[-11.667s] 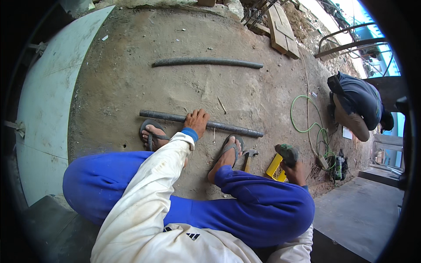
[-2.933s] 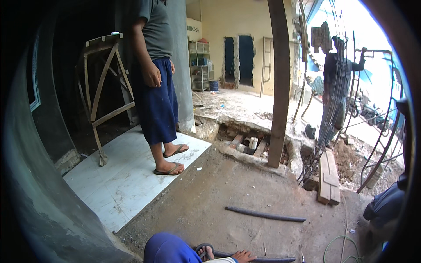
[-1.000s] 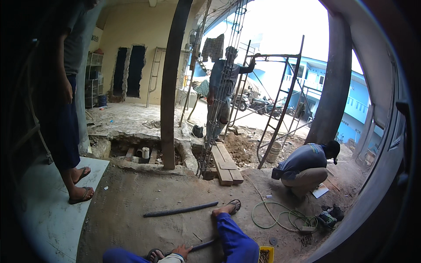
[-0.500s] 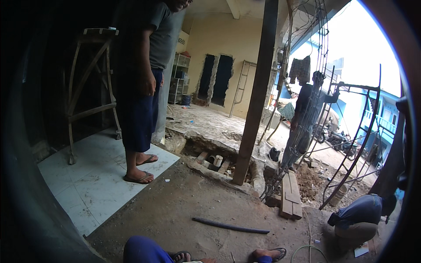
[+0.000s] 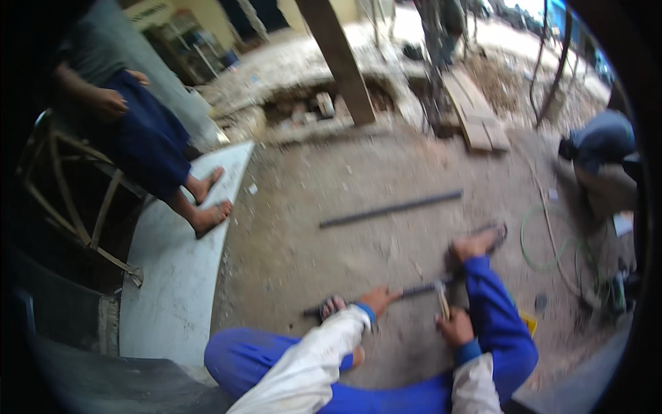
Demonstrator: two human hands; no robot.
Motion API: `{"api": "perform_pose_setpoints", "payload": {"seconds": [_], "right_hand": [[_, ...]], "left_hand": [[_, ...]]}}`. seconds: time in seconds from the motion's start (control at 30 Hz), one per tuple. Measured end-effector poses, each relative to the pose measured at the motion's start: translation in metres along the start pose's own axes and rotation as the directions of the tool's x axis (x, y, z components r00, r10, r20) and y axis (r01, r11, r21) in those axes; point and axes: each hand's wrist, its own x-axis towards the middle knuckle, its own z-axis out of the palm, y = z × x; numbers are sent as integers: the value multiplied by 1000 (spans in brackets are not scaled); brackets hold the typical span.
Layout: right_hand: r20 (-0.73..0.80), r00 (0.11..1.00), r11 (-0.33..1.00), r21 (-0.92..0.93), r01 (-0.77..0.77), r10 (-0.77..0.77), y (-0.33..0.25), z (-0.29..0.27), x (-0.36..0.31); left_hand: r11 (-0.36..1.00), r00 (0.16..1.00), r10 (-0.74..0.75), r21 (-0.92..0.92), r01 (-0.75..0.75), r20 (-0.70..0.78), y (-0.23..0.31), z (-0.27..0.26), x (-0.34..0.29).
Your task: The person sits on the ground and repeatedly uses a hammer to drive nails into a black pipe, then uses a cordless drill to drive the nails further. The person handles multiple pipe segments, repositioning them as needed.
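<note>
My left hand (image 5: 378, 301) is closed round a dark bar (image 5: 417, 290) that lies low over the ground between my feet. In my right hand (image 5: 456, 328) is a hammer (image 5: 442, 298) with a pale wooden handle, its head at the bar near my right foot. Blur hides the finer detail of my fingers and the hammer head. A second dark bar (image 5: 392, 209) lies on the ground farther ahead, apart from both hands.
A person (image 5: 155, 138) stands at left on a pale board (image 5: 176, 276), beside a wooden trestle (image 5: 65, 186). Another crouches (image 5: 603, 148) at right near a green hose (image 5: 527, 238). Ahead are a dug pit (image 5: 296, 110), a post (image 5: 338, 62) and planks (image 5: 476, 114).
My view has tipped down, bringing my arms, both hands, the hammer and the nearer bar into sight. The standing person's forearm is now bent, with the hand raised to the waist.
</note>
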Motion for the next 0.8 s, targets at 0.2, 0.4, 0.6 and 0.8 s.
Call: {"api": "perform_pose_setpoints", "payload": {"seconds": [0.2,0.4,0.6,0.8], "right_hand": [[22,991,991,-37,-132,133,-12,-5,-7],[55,970,967,-112,-230,237,-29,-11,-8],[49,969,966,-101,-237,243,-25,-12,-6],[94,953,958,-35,-286,288,-25,-9,-4]], "left_hand": [[961,992,57,275,-23,-114,21,-22,-15],[999,950,-38,-46,26,-309,13,-50,-2],[987,917,-163,-62,150,-364,19,-42,47],[971,932,-204,57,231,-301,28,-45,66]]}}
